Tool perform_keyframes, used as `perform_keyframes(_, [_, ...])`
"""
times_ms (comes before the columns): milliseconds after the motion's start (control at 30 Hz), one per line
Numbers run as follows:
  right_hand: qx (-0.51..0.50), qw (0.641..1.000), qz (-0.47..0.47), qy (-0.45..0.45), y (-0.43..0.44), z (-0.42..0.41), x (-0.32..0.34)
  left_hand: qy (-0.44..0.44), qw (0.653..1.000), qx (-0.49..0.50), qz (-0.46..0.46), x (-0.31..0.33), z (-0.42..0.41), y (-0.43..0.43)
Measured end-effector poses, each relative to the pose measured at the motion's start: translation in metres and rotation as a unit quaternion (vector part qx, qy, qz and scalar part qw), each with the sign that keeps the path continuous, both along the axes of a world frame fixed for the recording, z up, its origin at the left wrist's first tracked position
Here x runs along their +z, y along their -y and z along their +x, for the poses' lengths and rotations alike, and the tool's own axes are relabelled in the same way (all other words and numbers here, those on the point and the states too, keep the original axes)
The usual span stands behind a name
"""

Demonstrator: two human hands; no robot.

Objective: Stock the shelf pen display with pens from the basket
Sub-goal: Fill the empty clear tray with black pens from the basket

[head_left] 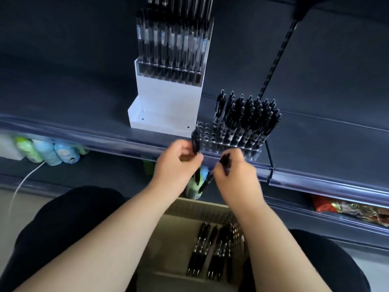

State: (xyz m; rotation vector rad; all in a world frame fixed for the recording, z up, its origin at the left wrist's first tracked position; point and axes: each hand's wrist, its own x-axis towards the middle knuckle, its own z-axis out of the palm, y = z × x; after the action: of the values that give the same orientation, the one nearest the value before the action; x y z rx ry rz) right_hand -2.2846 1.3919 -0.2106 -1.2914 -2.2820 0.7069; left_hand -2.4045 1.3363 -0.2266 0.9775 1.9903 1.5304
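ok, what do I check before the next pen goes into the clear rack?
1. left hand grips a pen: ok.
2. right hand grips a second pen: ok.
3. Empty holes at the left end of the clear rack: ok.
4. Pen tip lined up over a hole: cannot tell, blurred.
5. basket holds spare pens: ok.

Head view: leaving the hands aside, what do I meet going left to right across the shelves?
Bottles on the lower shelf → white pen stand → clear pen rack → snack packets on the lower shelf.
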Motion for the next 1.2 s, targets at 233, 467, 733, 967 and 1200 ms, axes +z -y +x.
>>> perform_keyframes(233, [-0.018, 0.983, 0.139, -0.119, -0.049, -0.016, 0.081, -0.014, 0.994, 0.009, 0.110, 0.060, -0.039, -0.048])
perform_keyframes(467, [-0.016, 0.981, 0.160, -0.108, -0.102, -0.036, 0.101, -0.021, 0.987, -0.025, 0.160, 0.050, -0.048, -0.092])
perform_keyframes(733, [0.028, 0.987, 0.136, -0.085, -0.121, -0.046, 0.077, -0.014, 0.987, -0.019, 0.160, 0.040, -0.062, -0.108])
perform_keyframes(967, [0.057, 0.981, 0.172, -0.064, -0.127, -0.049, 0.070, -0.020, 0.988, -0.012, 0.152, 0.031, -0.063, -0.106])
perform_keyframes(1200, [0.057, 0.978, 0.191, -0.055, -0.125, -0.048, 0.069, -0.005, 0.989, 0.003, 0.149, 0.029, -0.064, -0.108])
